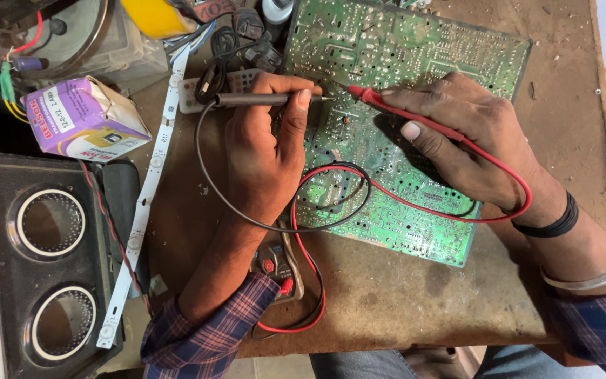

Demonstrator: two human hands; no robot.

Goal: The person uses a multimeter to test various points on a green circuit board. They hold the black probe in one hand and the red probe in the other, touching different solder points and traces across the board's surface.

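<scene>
Purple box (pixel 84 119) — white LED strip (pixel 143 203)

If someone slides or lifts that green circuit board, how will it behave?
The green circuit board is a flat, thin panel, so probably stiff and light. It lies flat on the worn table, so it would likely slide, not tip. The right hand rests on it, pinning it.

A person's left hand (pixel 264 151) grips a black test probe (pixel 264 100), and the right hand (pixel 457 140) grips a red test probe (pixel 387 102). Both tips touch a green circuit board (pixel 415 56) lying flat on a worn brown workbench (pixel 415 302). A small meter (pixel 275 267) sits under the left forearm.
</scene>
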